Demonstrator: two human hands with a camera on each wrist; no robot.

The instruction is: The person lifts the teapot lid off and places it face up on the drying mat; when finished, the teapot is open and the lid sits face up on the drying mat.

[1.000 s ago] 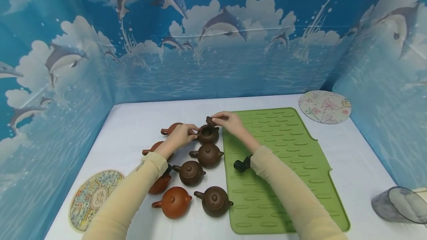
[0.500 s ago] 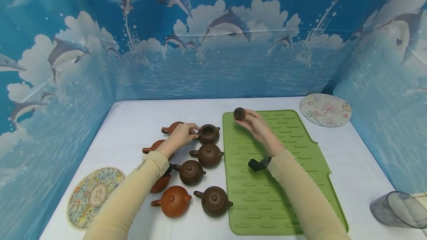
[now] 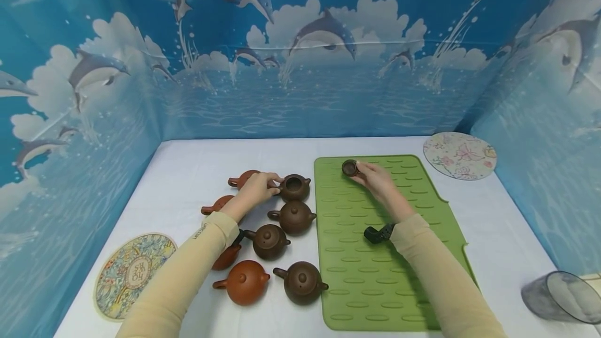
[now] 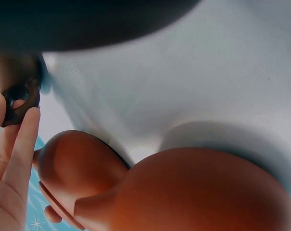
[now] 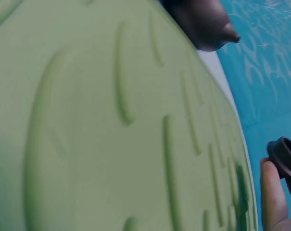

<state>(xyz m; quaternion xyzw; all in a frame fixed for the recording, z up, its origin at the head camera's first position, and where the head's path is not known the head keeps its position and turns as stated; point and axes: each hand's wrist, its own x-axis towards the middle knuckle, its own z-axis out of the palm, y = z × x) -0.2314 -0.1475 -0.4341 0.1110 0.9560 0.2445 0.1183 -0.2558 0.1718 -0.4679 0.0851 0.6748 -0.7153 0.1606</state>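
Observation:
In the head view my left hand (image 3: 255, 190) pinches the handle of a dark brown teapot (image 3: 302, 192) at the back of the group; the teapot's top is uncovered. The left wrist view shows thumb and fingers at that looped handle (image 4: 24, 113). My right hand (image 3: 379, 184) holds the dark brown teapot lid (image 3: 349, 168) over the far left part of the green mat (image 3: 347, 275), its hollow underside turned to the head camera. In the right wrist view the lid (image 5: 283, 156) sits between fingertips at the right edge.
Several lidded teapots stand left of the mat, among them a dark brown one (image 3: 302, 283) and an orange-brown one (image 3: 245, 282). A patterned round mat (image 3: 136, 275) lies at left, a floral one (image 3: 460, 155) at back right. A grey see-through cup (image 3: 544, 296) is at right.
The right hand has lifted the lid off the teapot and carried it right over the green mat, turning its underside up, then lowered it somewhat. The left hand stays at the handle.

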